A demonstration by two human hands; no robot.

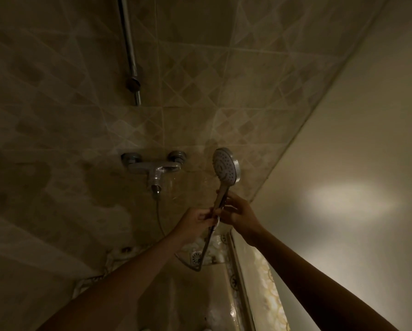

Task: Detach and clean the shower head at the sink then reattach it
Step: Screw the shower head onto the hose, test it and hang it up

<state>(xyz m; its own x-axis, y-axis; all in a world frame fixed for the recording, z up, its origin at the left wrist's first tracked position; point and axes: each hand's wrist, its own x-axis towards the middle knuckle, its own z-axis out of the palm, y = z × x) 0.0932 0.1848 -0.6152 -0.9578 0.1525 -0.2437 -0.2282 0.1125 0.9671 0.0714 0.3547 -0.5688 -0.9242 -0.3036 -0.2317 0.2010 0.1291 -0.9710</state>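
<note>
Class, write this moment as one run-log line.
right hand: grips shower head handle | left hand: pinches hose joint | hose attached

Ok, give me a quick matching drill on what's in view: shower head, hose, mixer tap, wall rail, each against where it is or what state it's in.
Things:
1. shower head
2. hose
3. mixer tap
4. wall rail

Places or states:
A. fixed on the tiled wall, hose hanging from its outlet
B. runs up the wall above the tap, nothing hanging on it
C. held upright, handle gripped by the right hand
D. loops down toward the floor drain, its upper end pinched by the left hand

Pairs: 1-C, 2-D, 3-A, 4-B
</note>
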